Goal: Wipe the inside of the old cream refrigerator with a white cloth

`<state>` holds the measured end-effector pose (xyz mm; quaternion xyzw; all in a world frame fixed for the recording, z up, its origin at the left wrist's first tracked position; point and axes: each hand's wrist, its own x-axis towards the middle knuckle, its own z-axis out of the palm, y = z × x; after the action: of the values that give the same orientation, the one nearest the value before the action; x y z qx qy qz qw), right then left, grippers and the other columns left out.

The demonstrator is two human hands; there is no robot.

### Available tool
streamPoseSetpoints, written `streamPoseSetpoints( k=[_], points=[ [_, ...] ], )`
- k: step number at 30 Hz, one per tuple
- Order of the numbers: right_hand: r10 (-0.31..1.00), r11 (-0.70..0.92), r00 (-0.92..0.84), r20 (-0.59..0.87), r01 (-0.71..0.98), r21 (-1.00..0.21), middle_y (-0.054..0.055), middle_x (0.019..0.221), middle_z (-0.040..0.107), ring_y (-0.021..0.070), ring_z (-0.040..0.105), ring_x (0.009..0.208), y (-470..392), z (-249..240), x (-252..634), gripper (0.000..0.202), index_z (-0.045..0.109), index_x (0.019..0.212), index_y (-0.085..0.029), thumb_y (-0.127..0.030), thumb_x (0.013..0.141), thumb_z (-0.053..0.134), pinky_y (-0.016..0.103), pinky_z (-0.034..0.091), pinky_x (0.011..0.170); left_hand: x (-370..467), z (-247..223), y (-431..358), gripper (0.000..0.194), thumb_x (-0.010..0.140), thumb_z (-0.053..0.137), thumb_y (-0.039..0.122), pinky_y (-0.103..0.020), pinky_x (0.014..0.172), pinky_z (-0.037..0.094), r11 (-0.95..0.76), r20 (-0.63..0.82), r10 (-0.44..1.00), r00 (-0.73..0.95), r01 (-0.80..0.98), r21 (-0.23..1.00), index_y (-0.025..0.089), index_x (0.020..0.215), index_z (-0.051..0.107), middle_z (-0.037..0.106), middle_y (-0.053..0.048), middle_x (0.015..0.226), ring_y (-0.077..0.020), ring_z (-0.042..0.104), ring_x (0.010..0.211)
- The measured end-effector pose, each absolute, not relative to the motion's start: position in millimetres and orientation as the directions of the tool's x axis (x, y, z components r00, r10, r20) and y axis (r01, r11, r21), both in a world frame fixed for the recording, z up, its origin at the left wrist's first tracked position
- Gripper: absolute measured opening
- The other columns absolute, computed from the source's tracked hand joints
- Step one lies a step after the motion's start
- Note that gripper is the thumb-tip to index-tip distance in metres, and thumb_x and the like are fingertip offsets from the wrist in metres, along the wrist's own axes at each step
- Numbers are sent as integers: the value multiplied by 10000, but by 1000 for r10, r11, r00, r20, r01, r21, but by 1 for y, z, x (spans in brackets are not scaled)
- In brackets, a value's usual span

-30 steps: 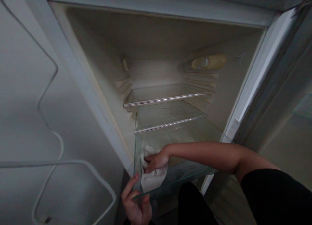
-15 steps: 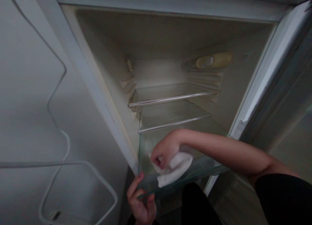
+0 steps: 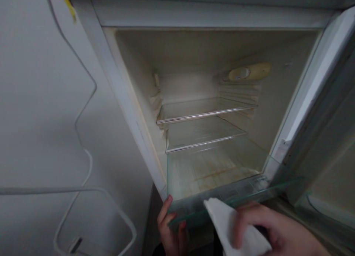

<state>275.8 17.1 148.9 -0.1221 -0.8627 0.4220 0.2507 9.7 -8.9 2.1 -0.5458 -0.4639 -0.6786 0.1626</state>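
A clear glass shelf (image 3: 194,208) with a greenish edge sticks out of the open fridge, low in the head view. My left hand (image 3: 169,226) grips its front left corner, fingers curled around the edge. In my right hand (image 3: 266,222) is a white cloth (image 3: 235,230), folded and hanging in front of the shelf's front edge, closer to me. Whether the cloth touches the glass I cannot tell. Through the pane, brownish stains show on the fridge floor (image 3: 216,171).
Two more glass shelves with metal front trims, an upper one (image 3: 208,115) and a lower one (image 3: 205,142), sit further in. A yellowed lamp cover (image 3: 249,71) is on the right inner wall. The fridge door (image 3: 327,145) stands open at right. Pale cables (image 3: 91,163) hang at left.
My right hand has drawn the cloth off the middle of the glass shelf, toward me and to the right. My left hand still holds the corner. The camera view has shifted slightly.
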Motion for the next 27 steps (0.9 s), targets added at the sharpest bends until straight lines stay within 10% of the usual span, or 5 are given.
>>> streamPoseSetpoints(
  k=[4,7,13,19,27],
  points=[
    [710,546,-654,262,276,-791,55,1115,728,208,684,1006,15,108,283,425,701,1167,-286,-553,839,739,303,555,859,35,-9,-9,618,863,674,117,-462,1125,472,-421,868,144,-475,765,488,218,1435,461,563,-138,1466,-262,494,1413],
    [732,576,-574,367,234,-783,53,1094,734,212,692,989,25,84,287,374,704,1186,-303,-531,891,685,309,553,851,55,-22,-13,920,774,733,31,-635,1215,319,-235,957,63,-284,927,291,332,1548,337,342,-93,1650,-325,305,1527],
    [723,637,-448,525,140,-758,42,877,744,162,690,817,65,62,278,225,753,1023,-236,-417,942,647,247,526,750,68,-29,-18,1054,757,651,62,-775,1209,82,-126,789,613,-27,983,131,300,1628,108,-60,-98,1722,-441,-75,1561],
    [763,555,-405,504,12,-832,85,902,764,187,700,839,149,63,244,314,764,891,-181,-467,916,637,275,521,754,45,-11,25,779,906,589,194,-633,1172,391,-123,635,765,108,992,-21,259,1604,250,106,-112,1717,-393,131,1569],
    [874,408,-309,375,49,-912,39,744,723,160,577,676,244,55,207,399,773,791,-186,-562,780,641,261,415,628,28,-55,32,676,973,539,347,-540,1189,365,-68,610,787,95,995,-66,232,1591,289,334,-96,1656,-319,315,1523]
  ],
)
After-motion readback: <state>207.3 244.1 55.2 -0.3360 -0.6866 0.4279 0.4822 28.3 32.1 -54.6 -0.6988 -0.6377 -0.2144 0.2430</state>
